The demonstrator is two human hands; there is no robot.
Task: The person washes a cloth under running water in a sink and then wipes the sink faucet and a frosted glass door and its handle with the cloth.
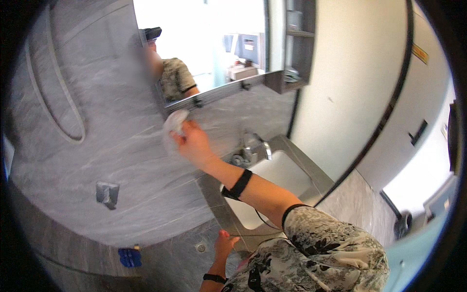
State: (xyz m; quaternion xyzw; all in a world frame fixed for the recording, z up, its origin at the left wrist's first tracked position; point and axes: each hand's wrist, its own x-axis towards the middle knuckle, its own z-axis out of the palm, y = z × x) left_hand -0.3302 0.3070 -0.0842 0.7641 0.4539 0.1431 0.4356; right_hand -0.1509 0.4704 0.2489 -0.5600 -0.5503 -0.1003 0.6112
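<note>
My right hand (195,142) holds a crumpled whitish cloth or wipe (177,122) at the grey marbled wall (146,153), just below the lower left corner of the mirror (219,47). The cloth is blurred, and I cannot tell whether it touches the wall. My left hand (224,245) is low, beside the near edge of the grey washbasin counter (215,210), its fingers apart and nothing seen in them. Under my right forearm lies the white sink (281,171), with a chrome faucet (268,149) at its wall side. A thin dark cable runs near the sink's front.
A shower hose (62,84) loops down the wall at left, above a metal wall fitting (107,194). A blue object (130,257) is low at left, near a floor drain (200,248). A dark open shelf (299,40) adjoins the mirror.
</note>
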